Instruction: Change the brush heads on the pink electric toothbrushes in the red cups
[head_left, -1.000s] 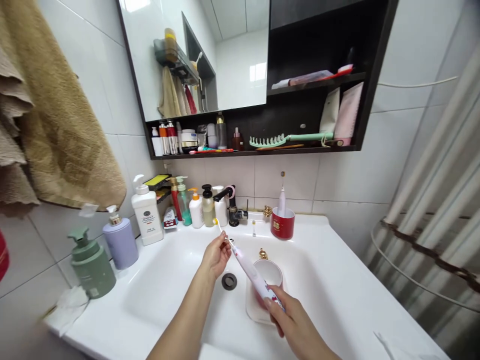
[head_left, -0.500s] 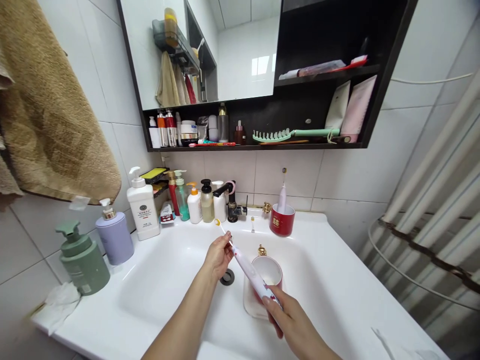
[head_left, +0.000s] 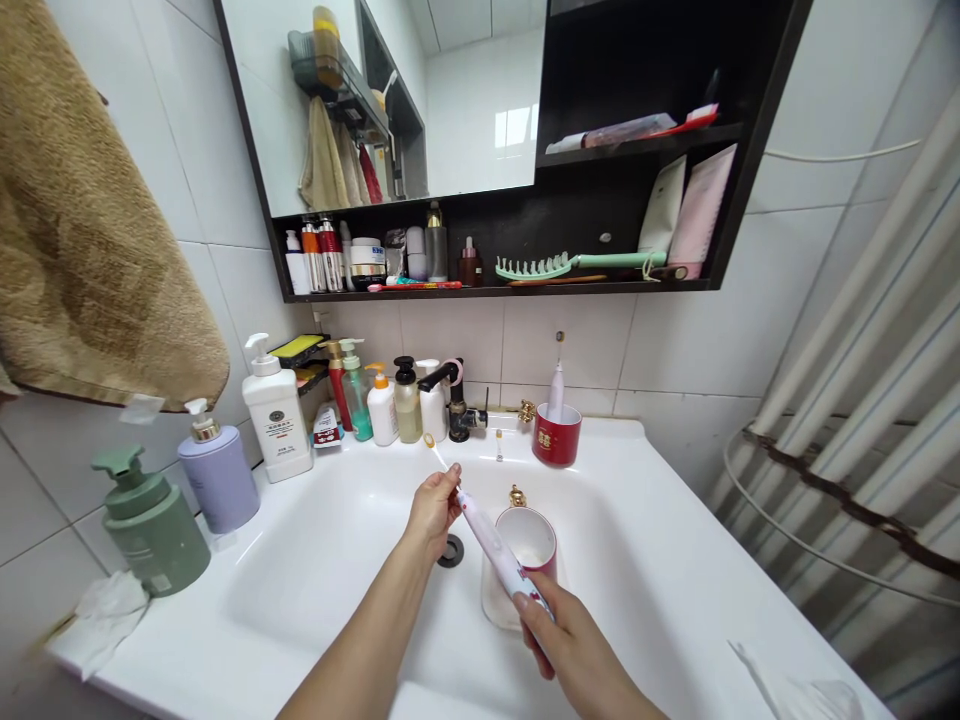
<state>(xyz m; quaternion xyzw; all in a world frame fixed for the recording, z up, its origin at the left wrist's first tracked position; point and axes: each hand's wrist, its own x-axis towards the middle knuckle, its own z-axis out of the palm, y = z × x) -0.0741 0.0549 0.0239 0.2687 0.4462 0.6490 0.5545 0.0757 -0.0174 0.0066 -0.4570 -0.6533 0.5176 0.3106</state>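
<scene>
- At the far left, a tan towel (head_left: pixel 105 220) hangs against pale wall tiles.
- Below it on the sink's ledge, I see a green pump bottle (head_left: pixel 154 540), a lavender pump bottle (head_left: pixel 219 480) and a taller white pump bottle (head_left: pixel 277 420) with a dark round emblem.
- Farther along the back ledge, smaller pump bottles crowd up to a black faucet (head_left: pixel 456 405), its spout turned left.
- The left hand (head_left: pixel 433 510) reaches over the white sink (head_left: pixel 300 570), fingertips pinched close together at the neck of an electric toothbrush (head_left: pixel 491 540), just below its slim brush head (head_left: pixel 430 441).
- That toothbrush slants across the middle of the basin, head up and to the left, with a dark drain (head_left: pixel 450 551) below and near the left hand.
- A red mug with a white inside (head_left: pixel 517 525) stands in the basin, partly behind the handle.
- The right hand (head_left: pixel 562 630) is wrapped around the toothbrush's lower end, where small printed figures show.
- On the back ledge to the right, a red cup (head_left: pixel 557 445) holds a second electric toothbrush (head_left: pixel 556 392) upright.
- At the far right, a ribbed white radiator (head_left: pixel 847 400) lines the wall.
</scene>
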